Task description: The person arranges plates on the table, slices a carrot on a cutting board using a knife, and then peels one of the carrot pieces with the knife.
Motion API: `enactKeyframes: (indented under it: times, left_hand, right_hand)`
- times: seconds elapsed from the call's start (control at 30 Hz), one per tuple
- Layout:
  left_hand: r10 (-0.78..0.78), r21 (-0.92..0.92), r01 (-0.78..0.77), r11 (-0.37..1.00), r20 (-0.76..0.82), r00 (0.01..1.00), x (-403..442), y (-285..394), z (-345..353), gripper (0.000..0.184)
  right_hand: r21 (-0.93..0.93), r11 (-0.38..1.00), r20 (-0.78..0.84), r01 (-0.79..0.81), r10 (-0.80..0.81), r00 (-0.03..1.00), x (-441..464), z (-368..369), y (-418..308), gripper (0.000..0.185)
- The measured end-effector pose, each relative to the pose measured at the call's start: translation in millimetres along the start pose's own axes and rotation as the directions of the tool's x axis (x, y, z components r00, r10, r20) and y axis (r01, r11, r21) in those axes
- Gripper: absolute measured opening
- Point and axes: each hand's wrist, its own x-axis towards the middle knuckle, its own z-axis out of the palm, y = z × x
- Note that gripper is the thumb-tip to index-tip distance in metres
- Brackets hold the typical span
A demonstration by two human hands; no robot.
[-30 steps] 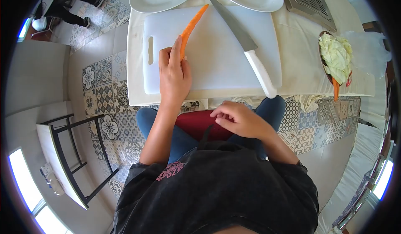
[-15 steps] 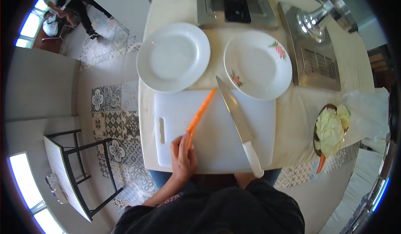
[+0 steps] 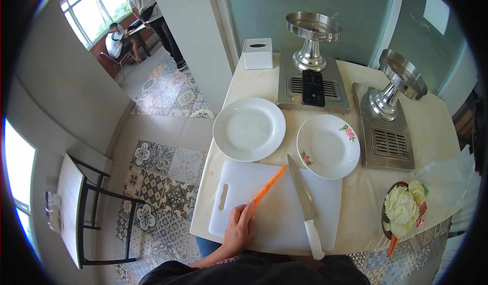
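A peeled orange carrot [image 3: 268,184] lies aslant over the white cutting board [image 3: 236,183], its thick end in my left hand [image 3: 239,230], whose fingers are wrapped round it. To the right of the carrot rests a large knife [image 3: 304,198] with a white handle, its tip toward the plates. Beyond the board stand a plain white plate [image 3: 249,129] and a white plate with pink flowers [image 3: 328,146]. My right hand is out of view, below the table's front edge or behind the dark shirt.
A basket of cabbage [image 3: 401,211] with a carrot stands at the right, beside a plastic bag [image 3: 447,178]. Two metal stands [image 3: 311,56] [image 3: 389,107], a phone [image 3: 313,89] and a tissue box [image 3: 257,55] are farther back. Two people [image 3: 152,15] are at the far left.
The view has tilted up, bringing the stands, phone and far room into sight. My right hand, visible over the lap earlier, has left the view. My left hand still holds the carrot.
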Motion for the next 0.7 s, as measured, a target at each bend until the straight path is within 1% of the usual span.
enactKeyframes:
  times: [0.1, 0.2, 0.27, 0.3, 0.37, 0.4, 0.5, 0.6, 0.7]
  left_hand:
    - [0.01, -0.037, -0.013, 0.999, -0.061, 0.998, -3.6, -4.3, 4.9, 0.058]
    - [-0.012, -0.111, 0.002, 0.994, -0.085, 0.996, -5.9, -3.7, 3.3, 0.057]
    - [0.06, -0.09, -0.068, 0.994, -0.086, 0.994, -6.0, -6.8, 3.5, 0.056]
    - [0.095, -0.083, -0.103, 0.991, -0.087, 0.992, -6.3, -6.4, 2.8, 0.056]
    - [0.114, -0.113, -0.12, 0.986, -0.056, 0.992, -6.6, -2.1, -3.8, 0.056]
    - [0.126, -0.126, -0.13, 0.983, -0.038, 0.991, -5.8, -0.7, -7.4, 0.056]
    - [0.094, -0.167, -0.085, 0.982, 0.047, 0.994, -6.7, 1.3, -15.1, 0.055]
    - [0.121, -0.307, -0.125, 0.943, -0.033, 0.992, -7.4, -4.9, -17.4, 0.052]
    - [0.175, -0.144, -0.192, 0.971, -0.124, 0.977, -1.4, 0.9, -46.8, 0.046]
  right_hand:
    - [0.033, 0.998, 0.004, 0.056, -0.056, 0.998, -18.7, -7.9, -15.6, 0.043]
    - [0.067, 0.991, 0.034, 0.118, -0.12, 0.992, -60.0, -27.4, -40.0, 0.045]
    - [0.105, 0.982, 0.083, 0.158, -0.167, 0.983, -96.5, -46.7, -56.0, 0.046]
    - [0.137, 0.975, 0.103, 0.174, -0.189, 0.977, -113.1, -57.5, -57.4, 0.049]
    - [0.202, 0.958, 0.14, 0.204, -0.235, 0.962, -142.3, -80.3, -54.4, 0.058]
    - [0.192, 0.931, 0.048, 0.309, -0.324, 0.945, -151.0, -83.1, -42.4, 0.049]
    - [0.145, 0.914, -0.015, 0.378, -0.38, 0.925, -188.9, -111.1, -34.7, 0.042]
    - [0.255, 0.952, -0.059, 0.167, -0.158, 0.986, -243.1, -156.2, -85.5, 0.03]
    - [0.363, 0.92, -0.155, 0.146, -0.095, 0.983, -260.7, -169.9, -92.6, 0.022]
